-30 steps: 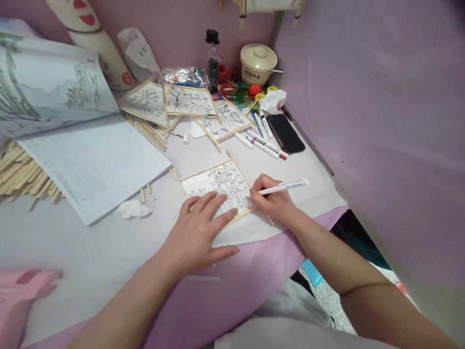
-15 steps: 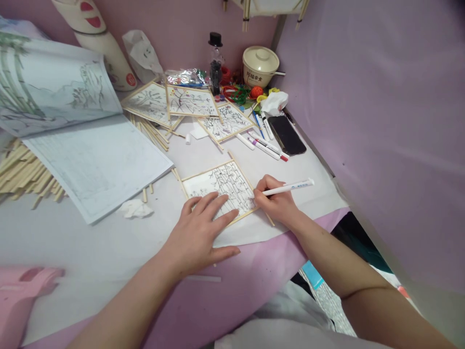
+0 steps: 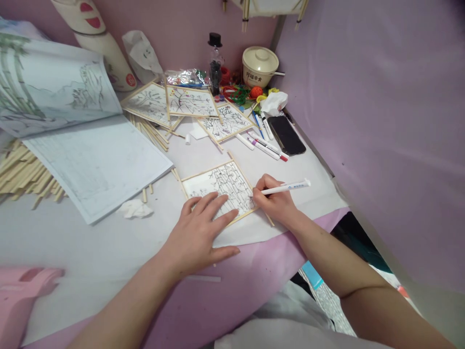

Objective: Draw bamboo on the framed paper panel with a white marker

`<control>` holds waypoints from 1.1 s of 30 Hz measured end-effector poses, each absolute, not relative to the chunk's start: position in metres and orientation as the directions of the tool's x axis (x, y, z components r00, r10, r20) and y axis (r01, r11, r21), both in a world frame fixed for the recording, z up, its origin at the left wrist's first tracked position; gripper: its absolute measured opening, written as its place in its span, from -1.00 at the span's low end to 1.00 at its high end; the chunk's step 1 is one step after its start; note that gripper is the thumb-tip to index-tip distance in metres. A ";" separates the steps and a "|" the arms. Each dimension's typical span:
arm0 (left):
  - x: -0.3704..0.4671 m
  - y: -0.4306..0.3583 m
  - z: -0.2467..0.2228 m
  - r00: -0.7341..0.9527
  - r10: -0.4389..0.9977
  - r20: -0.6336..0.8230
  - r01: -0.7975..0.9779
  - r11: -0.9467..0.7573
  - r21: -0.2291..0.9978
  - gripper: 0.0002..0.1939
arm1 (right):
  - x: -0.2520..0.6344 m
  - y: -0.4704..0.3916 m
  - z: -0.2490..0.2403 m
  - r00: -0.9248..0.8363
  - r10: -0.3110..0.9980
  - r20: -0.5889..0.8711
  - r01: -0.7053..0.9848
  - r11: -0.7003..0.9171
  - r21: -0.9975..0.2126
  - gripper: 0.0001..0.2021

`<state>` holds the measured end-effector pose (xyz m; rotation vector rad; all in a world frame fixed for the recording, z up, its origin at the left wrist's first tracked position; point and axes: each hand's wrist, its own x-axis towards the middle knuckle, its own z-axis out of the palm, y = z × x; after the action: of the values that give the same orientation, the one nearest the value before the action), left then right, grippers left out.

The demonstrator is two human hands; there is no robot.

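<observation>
A small drawing point(image 3: 232, 184) of bamboo, edged with a frame point(image 3: 201, 171) of thin sticks, lies flat near the close edge of the surface point(image 3: 119, 252), between the two hands. The left hand point(image 3: 201, 230) grasps nothing; it is spread palm down, its fingers over the near left part of the drawing. The right hand point(image 3: 274, 196) grips a white pen point(image 3: 285, 188) between thumb and fingers, the tip at the drawing's right side – whether it touches the paper is too small to tell.

To the left, an open book point(image 3: 101, 165) lies partly over a pile of wooden sticks point(image 3: 29, 174), with a crumpled tissue point(image 3: 136, 209) just beside its near corner. On the far side, three more framed pictures point(image 3: 191, 101) overlap one another. Right of them are several markers point(image 3: 267, 148) and a dark phone point(image 3: 286, 134). Farther back stand a bottle point(image 3: 215, 68) with a black hat-shaped top and a lidded cream bowl point(image 3: 260, 63). A pink object point(image 3: 25, 295), cut off by the view, sits near left.
</observation>
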<state>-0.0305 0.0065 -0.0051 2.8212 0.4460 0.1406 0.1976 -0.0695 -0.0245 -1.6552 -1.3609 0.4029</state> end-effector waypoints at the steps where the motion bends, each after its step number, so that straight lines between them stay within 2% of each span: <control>1: -0.030 0.007 -0.005 0.948 0.315 0.053 0.288 -0.913 0.289 -0.29 | 0.198 -0.070 -0.025 0.343 0.893 0.292 0.588 0.039 -0.808 -0.79; 11: -0.030 0.006 -0.005 0.947 0.317 0.050 0.291 -0.914 0.282 -0.29 | 0.198 -0.071 -0.025 0.284 0.914 0.291 0.570 0.083 -0.818 -0.80; 22: -0.030 0.006 -0.005 0.947 0.319 0.050 0.292 -0.913 0.283 -0.29 | 0.198 -0.070 -0.027 0.311 0.894 0.324 0.590 0.086 -0.803 -0.79; 26: -0.030 0.006 -0.005 0.948 0.315 0.051 0.288 -0.913 0.288 -0.29 | 0.198 -0.070 -0.026 0.363 0.882 0.300 0.562 0.050 -0.826 -0.79; 33: -0.032 0.006 -0.004 0.947 0.321 0.032 0.297 -0.905 0.303 -0.29 | 0.202 -0.071 -0.022 0.485 0.843 0.235 0.418 0.013 -0.908 -0.84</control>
<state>-0.0321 0.0058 -0.0043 2.8035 0.4552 0.1160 0.2023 -0.0710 -0.0218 -1.6044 -1.1129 0.4710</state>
